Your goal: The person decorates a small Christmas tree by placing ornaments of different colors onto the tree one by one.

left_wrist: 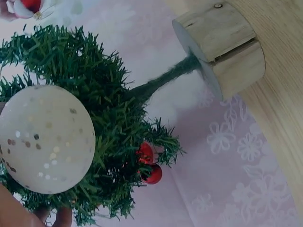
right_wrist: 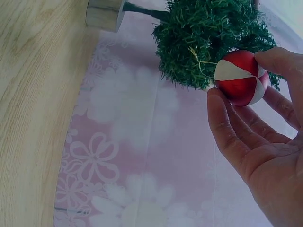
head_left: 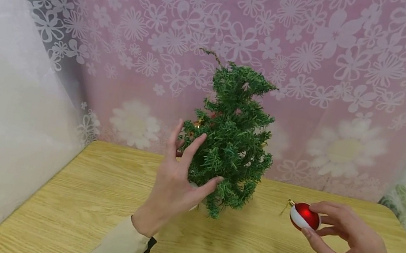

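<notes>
A small green artificial Christmas tree (head_left: 233, 140) stands on the table, its wooden base (left_wrist: 222, 45) showing in the left wrist view. My left hand (head_left: 177, 182) is at the tree's left side with thumb and fingers spread, fingertips right at the branches. Close by that hand, a white ball ornament with shiny dots (left_wrist: 47, 142) overlaps the branches in the left wrist view. To the right of the tree, my right hand (head_left: 359, 251) pinches a red-and-white Christmas ball (head_left: 306, 217) between thumb and fingers. The ball's gold hanging loop (right_wrist: 198, 61) points toward the tree.
Red balls (left_wrist: 151, 174) hang among the branches, and a golden ornament (head_left: 198, 124) shows on the tree's left. The wooden table (head_left: 86, 196) ends at a pink flowered curtain (head_left: 316, 74) behind the tree. A pale sheet (head_left: 11, 90) borders the left side.
</notes>
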A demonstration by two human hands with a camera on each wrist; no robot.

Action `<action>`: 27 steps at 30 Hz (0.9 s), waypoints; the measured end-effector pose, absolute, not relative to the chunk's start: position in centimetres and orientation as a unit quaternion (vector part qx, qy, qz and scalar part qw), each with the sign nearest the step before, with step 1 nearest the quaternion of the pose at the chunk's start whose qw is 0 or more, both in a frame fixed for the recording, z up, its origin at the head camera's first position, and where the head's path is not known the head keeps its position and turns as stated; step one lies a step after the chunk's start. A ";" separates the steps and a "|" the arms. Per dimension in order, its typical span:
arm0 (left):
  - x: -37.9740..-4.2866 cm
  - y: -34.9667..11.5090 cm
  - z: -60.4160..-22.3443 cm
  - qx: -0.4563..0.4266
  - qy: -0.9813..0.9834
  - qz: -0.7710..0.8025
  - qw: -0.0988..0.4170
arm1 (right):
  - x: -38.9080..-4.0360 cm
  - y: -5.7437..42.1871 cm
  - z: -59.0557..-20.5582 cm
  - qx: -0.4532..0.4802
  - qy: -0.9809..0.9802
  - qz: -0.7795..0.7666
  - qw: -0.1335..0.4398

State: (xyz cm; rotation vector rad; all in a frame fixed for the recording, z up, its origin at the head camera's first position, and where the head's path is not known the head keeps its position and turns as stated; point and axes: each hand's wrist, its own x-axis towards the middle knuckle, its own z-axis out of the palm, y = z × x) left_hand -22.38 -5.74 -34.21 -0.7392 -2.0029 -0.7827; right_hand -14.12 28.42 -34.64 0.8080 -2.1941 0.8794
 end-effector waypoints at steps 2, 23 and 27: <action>-22.6 -5.1 -34.3 -0.288 -0.800 -0.299 0.432 | -14.0 28.4 -34.6 0.305 -0.834 0.336 0.313; -23.4 -1.0 -34.3 -0.173 -0.831 -0.200 0.490 | -13.6 28.0 -34.8 0.316 -0.829 0.341 0.311; -23.7 -0.5 -34.5 -0.162 -0.832 -0.191 0.496 | -13.4 28.0 -34.6 0.316 -0.833 0.337 0.304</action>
